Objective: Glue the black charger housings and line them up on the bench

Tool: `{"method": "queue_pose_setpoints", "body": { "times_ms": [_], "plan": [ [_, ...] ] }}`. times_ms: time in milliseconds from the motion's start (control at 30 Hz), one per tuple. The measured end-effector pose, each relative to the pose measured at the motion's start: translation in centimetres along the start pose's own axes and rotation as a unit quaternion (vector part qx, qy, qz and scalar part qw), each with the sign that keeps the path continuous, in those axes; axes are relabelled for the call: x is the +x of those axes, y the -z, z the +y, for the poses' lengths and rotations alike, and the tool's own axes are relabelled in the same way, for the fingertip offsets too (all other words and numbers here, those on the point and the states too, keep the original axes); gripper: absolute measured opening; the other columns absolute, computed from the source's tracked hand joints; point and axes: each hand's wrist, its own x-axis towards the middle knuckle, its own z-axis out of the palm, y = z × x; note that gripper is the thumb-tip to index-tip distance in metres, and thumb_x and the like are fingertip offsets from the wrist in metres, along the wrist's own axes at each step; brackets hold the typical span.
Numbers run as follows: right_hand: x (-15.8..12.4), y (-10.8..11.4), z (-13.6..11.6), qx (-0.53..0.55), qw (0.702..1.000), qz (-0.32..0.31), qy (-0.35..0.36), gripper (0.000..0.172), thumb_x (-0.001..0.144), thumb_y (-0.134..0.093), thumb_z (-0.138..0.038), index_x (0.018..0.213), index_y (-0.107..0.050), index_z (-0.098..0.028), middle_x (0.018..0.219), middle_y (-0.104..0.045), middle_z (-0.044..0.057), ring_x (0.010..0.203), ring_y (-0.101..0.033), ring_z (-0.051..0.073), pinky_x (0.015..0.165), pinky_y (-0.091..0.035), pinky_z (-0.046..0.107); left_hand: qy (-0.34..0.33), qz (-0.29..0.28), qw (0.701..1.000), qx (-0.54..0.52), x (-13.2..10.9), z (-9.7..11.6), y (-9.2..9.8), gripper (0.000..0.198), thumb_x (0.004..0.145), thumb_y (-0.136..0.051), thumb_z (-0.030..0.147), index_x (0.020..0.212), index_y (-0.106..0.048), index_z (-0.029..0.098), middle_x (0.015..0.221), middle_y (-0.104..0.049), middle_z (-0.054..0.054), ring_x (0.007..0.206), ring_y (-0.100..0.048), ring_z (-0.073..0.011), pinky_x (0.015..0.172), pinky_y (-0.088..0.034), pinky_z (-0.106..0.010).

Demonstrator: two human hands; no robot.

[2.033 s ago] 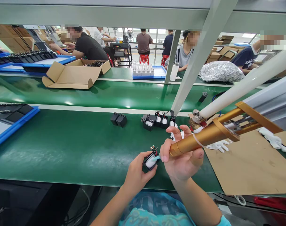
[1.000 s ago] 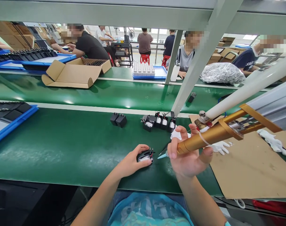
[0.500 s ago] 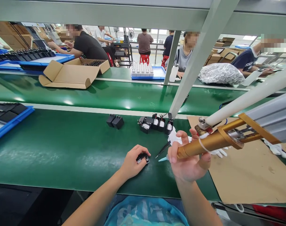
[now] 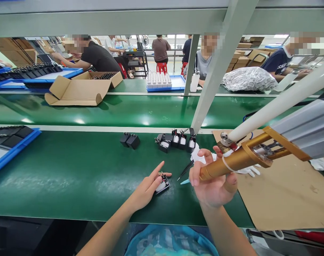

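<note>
A small black housing (image 4: 163,187) with white and metal parts inside lies on the green bench. My left hand (image 4: 145,190) rests beside and partly over it, fingers stretched out and apart, thumb at its edge. My right hand (image 4: 214,185) is wrapped round a gold-coloured dispensing gun (image 4: 231,163), whose pale blue nozzle (image 4: 185,181) points left, a short way from the housing. Between the two hands lie black tweezers (image 4: 185,170). Farther back stand several open black housings (image 4: 175,140) with white parts and wires, and left of them two closed black housings (image 4: 130,140).
A blue tray (image 4: 15,151) of black parts sits at the left. Brown cardboard (image 4: 287,192) covers the right side, with white gloves (image 4: 249,170) on it. A slanted metal post (image 4: 211,89) rises behind the housings. Beyond, co-workers sit past an open carton (image 4: 79,90).
My left hand has loosened from the housing; its fingers have straightened and spread, leaving more of the housing showing. My right hand keeps the dispensing gun nearly where it was. The view tilted slightly.
</note>
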Motion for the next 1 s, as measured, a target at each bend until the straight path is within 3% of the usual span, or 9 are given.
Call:
{"method": "queue_pose_setpoints", "body": {
  "times_ms": [133, 267, 367, 467, 533, 600, 733, 833, 1000],
  "plan": [
    [0.0, -0.1, 0.0, 0.013, 1.0, -0.003, 0.001, 0.037, 0.081, -0.042, -0.058, 0.102, -0.057, -0.031, 0.103, -0.053, 0.002, 0.04, -0.05, 0.007, 0.035, -0.035, 0.026, 0.027, -0.046, 0.996, -0.077, 0.2, 0.0, 0.4, 0.044, 0.093, -0.047, 0.037, 0.136, -0.048, 0.027, 0.122, -0.065, -0.007, 0.109, -0.061, -0.0221, 0.094, -0.048, -0.038],
    [0.0, 0.1, 0.1, 0.024, 1.0, -0.012, 0.001, 0.038, 0.082, -0.042, -0.057, 0.105, -0.057, -0.031, 0.103, -0.053, 0.003, 0.042, -0.051, 0.008, 0.036, -0.035, 0.027, 0.046, -0.048, 0.995, -0.078, 0.1, 0.2, 0.2, 0.044, 0.097, -0.036, 0.041, 0.139, -0.044, 0.03, 0.126, -0.064, -0.004, 0.116, -0.057, -0.0199, 0.104, -0.04, -0.04],
    [-0.1, 0.2, 0.1, 0.025, 1.0, -0.013, -0.002, 0.039, 0.082, -0.042, -0.057, 0.108, -0.057, -0.032, 0.103, -0.053, 0.003, 0.042, -0.051, 0.008, 0.037, -0.034, 0.027, 0.072, -0.039, 0.992, -0.1, 0.2, 0.0, -0.2, 0.045, 0.098, -0.033, 0.043, 0.139, -0.044, 0.028, 0.12, -0.067, -0.004, 0.111, -0.06, -0.02, 0.102, -0.042, -0.042],
    [-0.1, 0.2, 0.1, 0.031, 0.999, -0.015, 0.0, 0.039, 0.082, -0.043, -0.057, 0.108, -0.057, -0.031, 0.102, -0.053, 0.002, 0.042, -0.051, 0.008, 0.037, -0.034, 0.027, 0.049, -0.044, 0.994, -0.083, 0.1, 0.0, -0.5, 0.04, 0.097, -0.034, 0.041, 0.12, -0.063, 0.024, 0.115, -0.069, -0.005, 0.107, -0.063, -0.0207, 0.097, -0.046, -0.038],
    [-0.1, 0.2, 0.1, 0.03, 0.999, -0.015, 0.004, 0.039, 0.082, -0.044, -0.057, 0.108, -0.057, -0.031, 0.102, -0.053, 0.002, 0.042, -0.051, 0.008, 0.036, -0.033, 0.026, 0.013, -0.022, 1.0, -0.017, -0.1, 0.2, -0.6, 0.035, 0.097, -0.038, 0.037, 0.11, -0.067, 0.023, 0.109, -0.07, -0.005, 0.103, -0.064, -0.02, 0.093, -0.049, -0.035],
    [0.0, 0.1, 0.1, 0.021, 1.0, -0.017, 0.009, 0.039, 0.082, -0.044, -0.058, 0.108, -0.056, -0.031, 0.102, -0.053, 0.002, 0.042, -0.051, 0.008, 0.035, -0.034, 0.026, -0.039, 0.021, 0.995, 0.086, -0.5, 0.3, -0.9, 0.029, 0.094, -0.045, 0.033, 0.113, -0.065, 0.025, 0.105, -0.07, -0.005, 0.097, -0.064, -0.0191, 0.086, -0.051, -0.033],
    [0.1, 0.2, 0.3, 0.001, 1.0, -0.011, 0.018, 0.04, 0.082, -0.043, -0.059, 0.107, -0.055, -0.031, 0.101, -0.054, 0.002, 0.04, -0.049, 0.007, 0.034, -0.034, 0.026, -0.154, 0.1, 0.948, 0.259, -1.6, 0.1, -2.0, 0.027, 0.09, -0.054, 0.027, 0.116, -0.061, 0.024, 0.104, -0.067, -0.006, 0.091, -0.063, -0.0187, 0.077, -0.053, -0.03],
    [0.0, 0.3, 0.4, 0.003, 1.0, -0.011, 0.021, 0.04, 0.082, -0.043, -0.06, 0.107, -0.055, -0.031, 0.101, -0.054, 0.002, 0.04, -0.049, 0.007, 0.033, -0.033, 0.025, -0.181, 0.146, 0.926, 0.296, -2.0, -0.4, -2.9, 0.02, 0.089, -0.056, 0.024, 0.108, -0.06, 0.021, 0.102, -0.067, -0.006, 0.091, -0.063, -0.0183, 0.079, -0.053, -0.03],
    [0.1, 0.4, 0.4, 0.02, 0.999, -0.022, 0.018, 0.038, 0.083, -0.044, -0.057, 0.105, -0.057, -0.03, 0.103, -0.054, 0.002, 0.042, -0.051, 0.007, 0.034, -0.034, 0.025, -0.192, 0.183, 0.921, 0.286, -1.7, -1.1, -3.7, 0.013, 0.088, -0.057, 0.02, 0.101, -0.056, 0.019, 0.099, -0.067, -0.006, 0.089, -0.065, -0.0169, 0.078, -0.054, -0.028]
  ]
}}
